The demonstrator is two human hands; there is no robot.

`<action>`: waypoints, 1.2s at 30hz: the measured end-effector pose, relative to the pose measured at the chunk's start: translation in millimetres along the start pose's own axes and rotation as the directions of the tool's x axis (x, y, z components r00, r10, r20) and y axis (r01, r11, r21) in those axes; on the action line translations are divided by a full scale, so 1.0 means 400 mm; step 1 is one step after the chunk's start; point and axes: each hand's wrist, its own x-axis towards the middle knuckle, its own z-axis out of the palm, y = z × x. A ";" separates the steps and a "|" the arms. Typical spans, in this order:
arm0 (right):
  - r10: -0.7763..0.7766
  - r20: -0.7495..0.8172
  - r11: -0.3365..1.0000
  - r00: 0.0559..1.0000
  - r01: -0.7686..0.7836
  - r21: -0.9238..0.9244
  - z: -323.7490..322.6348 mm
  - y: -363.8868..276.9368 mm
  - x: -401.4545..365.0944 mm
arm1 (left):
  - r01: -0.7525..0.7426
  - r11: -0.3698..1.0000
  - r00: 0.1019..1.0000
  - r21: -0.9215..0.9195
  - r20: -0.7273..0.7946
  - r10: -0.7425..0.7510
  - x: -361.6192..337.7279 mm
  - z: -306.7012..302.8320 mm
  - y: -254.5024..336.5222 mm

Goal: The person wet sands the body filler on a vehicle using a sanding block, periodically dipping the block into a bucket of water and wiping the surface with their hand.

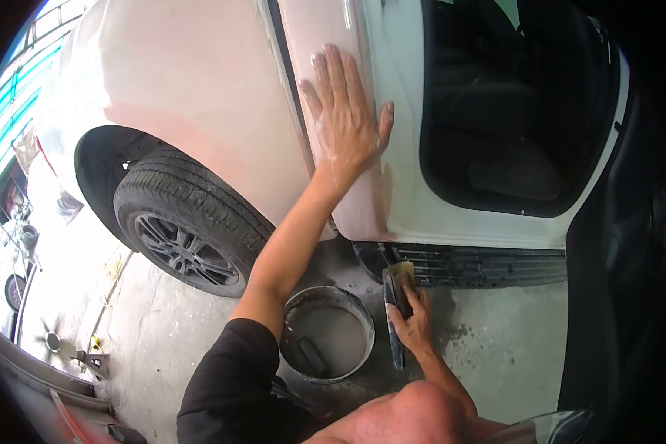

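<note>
My left hand (344,137) lies flat with its fingers spread on the pinkish, wet-looking edge of the white car door (403,185). Pale whitish residue coats its fingers and wrist. Lower down, beside the running board (481,265), my right hand (416,322) grips a long dark sanding block (394,314). A yellowish piece (404,271) shows at the upper end of that block. Just left of it, a round black bucket (288,303) holds murky grey water, with a dark oblong object (312,355) in it.
Left of the door gap is a pinkish-white body panel (200,96) above a black tyre (189,200) with an alloy wheel. Wet patches mark the concrete floor (503,333). At far left are a small fan (52,341), a yellow cord (111,274) and another vehicle (7,274).
</note>
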 end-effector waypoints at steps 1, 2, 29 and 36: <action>0.005 0.008 1.000 1.000 -0.005 -0.005 -0.001 -0.002 -0.001 | 0.009 1.000 0.999 -0.014 0.034 -0.009 -0.036 0.006 0.004; 0.009 0.006 1.000 1.000 -0.009 -0.001 -0.001 -0.004 -0.003 | 0.024 0.999 0.998 -0.034 0.062 -0.022 -0.076 0.011 0.008; 0.014 -0.036 0.999 0.999 -0.015 -0.044 -0.012 -0.012 -0.003 | -0.076 0.920 0.982 0.383 -0.129 0.135 0.393 -0.050 -0.088; 0.003 -0.043 1.000 0.999 -0.002 0.011 -0.008 -0.003 -0.005 | -0.138 0.990 0.984 0.026 -0.113 0.140 0.172 -0.026 -0.061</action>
